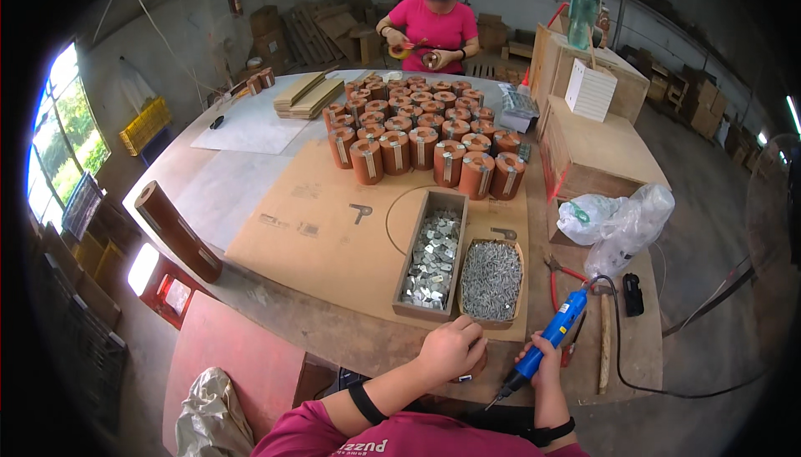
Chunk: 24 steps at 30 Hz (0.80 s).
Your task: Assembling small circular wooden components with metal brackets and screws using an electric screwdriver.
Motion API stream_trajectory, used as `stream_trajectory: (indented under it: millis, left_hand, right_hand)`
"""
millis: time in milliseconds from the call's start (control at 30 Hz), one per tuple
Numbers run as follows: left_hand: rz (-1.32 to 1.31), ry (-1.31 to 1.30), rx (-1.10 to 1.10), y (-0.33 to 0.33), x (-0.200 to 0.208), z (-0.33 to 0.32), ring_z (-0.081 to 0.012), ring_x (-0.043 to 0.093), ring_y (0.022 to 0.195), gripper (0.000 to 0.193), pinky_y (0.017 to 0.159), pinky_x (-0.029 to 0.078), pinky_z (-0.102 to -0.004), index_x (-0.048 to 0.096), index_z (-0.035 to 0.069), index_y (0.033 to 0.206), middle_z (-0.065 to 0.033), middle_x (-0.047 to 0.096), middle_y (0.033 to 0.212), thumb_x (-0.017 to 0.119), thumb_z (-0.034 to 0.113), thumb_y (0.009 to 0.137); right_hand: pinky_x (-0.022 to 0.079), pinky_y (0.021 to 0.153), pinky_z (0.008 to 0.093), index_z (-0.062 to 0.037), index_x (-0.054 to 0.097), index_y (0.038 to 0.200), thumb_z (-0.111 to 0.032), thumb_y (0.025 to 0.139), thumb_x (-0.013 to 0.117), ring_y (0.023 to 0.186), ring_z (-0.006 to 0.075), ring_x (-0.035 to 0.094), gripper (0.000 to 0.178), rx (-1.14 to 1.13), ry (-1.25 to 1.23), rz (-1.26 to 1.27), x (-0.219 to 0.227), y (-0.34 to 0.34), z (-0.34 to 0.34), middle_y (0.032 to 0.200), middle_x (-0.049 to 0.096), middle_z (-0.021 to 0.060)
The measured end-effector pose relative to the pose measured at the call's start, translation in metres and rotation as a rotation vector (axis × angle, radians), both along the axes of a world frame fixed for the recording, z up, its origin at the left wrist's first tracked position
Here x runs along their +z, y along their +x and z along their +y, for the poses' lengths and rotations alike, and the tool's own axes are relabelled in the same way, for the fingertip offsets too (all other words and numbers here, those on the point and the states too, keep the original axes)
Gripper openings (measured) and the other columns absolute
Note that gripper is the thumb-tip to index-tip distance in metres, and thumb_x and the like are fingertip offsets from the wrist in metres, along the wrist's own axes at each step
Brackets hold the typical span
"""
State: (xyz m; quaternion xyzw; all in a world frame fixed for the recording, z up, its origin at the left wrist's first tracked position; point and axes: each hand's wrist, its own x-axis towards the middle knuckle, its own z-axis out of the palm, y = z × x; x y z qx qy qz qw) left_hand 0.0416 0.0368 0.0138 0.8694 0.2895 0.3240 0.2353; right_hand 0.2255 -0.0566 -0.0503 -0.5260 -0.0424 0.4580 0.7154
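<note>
My right hand (543,362) is wrapped round a blue electric screwdriver (557,328), its bit angled down to the left and its black cord trailing right. My left hand (451,349) is closed, fingers curled down at the table's near edge. Under its fingers shows part of a small brown cylinder (476,368) with a bit of shiny metal; the hand hides most of it. Just beyond stand a long box (410,250) of flat silvery metal plates (431,278) and a shallower tray (521,290) heaped with grey screws (491,280).
Many brown cylinders (421,147) with metal clips crowd the table's far middle. Pliers (554,278), a wooden stick (605,344) and plastic bags (617,222) lie at right. A tall brown tube (177,232) stands left. Across the table a person (435,27) handles tape and a cylinder.
</note>
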Motion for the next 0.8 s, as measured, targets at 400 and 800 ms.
stream_trajectory:
  millis: [400, 800]
  left_hand:
    - [-0.004, -0.005, -0.005, 0.001, -0.003, 0.000, -0.0300, 0.056, 0.063, 0.012, 0.054, 0.047, -0.0375, 0.055, 0.006, 0.073, -0.0107, 0.054, 0.075, 0.059, 0.018, 0.074]
    - [-0.206, -0.113, -0.190, 0.001, 0.002, 0.026, -0.0295, 0.055, 0.072, 0.016, 0.064, 0.046, -0.0359, 0.056, 0.003, 0.080, -0.0126, 0.055, 0.077, 0.063, 0.016, 0.073]
  right_hand:
    - [0.047, 0.046, 0.0351, -0.0049, 0.045, 0.092, -0.013, 0.073, 0.059, 0.049, 0.0204, 0.052, 0.026, 0.002, -0.021, -0.019, -0.003, 0.000, -0.002, 0.060, 0.050, 0.0088]
    - [0.047, 0.047, 0.0342, -0.0051, 0.046, 0.093, -0.015, 0.072, 0.060, 0.051, 0.0197, 0.052, 0.027, 0.007, -0.044, -0.038, 0.001, -0.001, 0.003, 0.062, 0.050, 0.0085]
